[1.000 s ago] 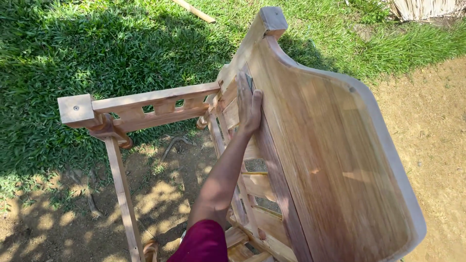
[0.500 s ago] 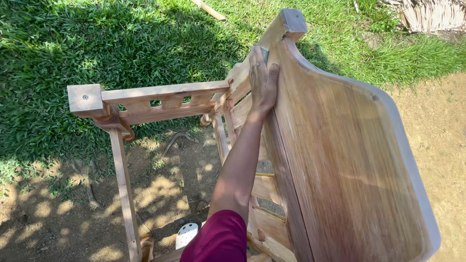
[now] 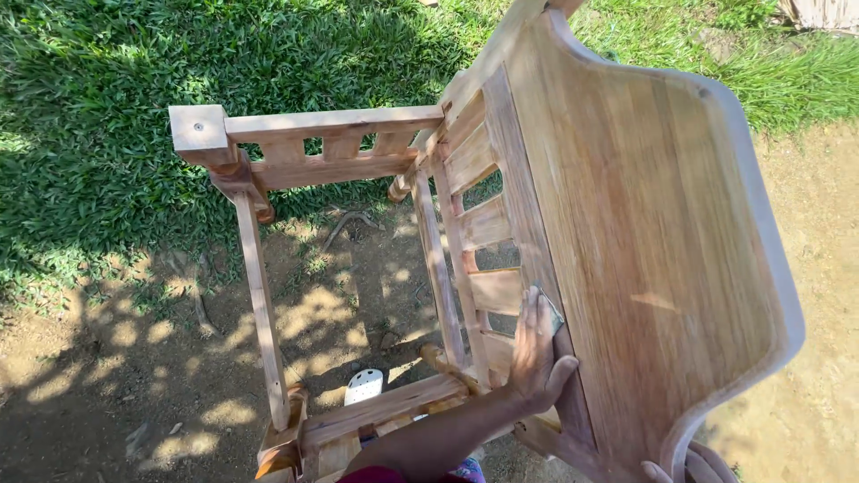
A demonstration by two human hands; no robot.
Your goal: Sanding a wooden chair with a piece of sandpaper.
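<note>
Grey sandpaper [image 3: 552, 310] lies under the left hand [image 3: 537, 353], fingers flat together against the wooden chair [image 3: 626, 224].

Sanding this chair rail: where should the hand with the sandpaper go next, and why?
Probably stroke back up the rail. The left hand presses the sandpaper flat near the rail's lower end, with the long stretch of bare wood lying above it. The right hand grips the seat's bottom edge, steadying the chair.
</note>
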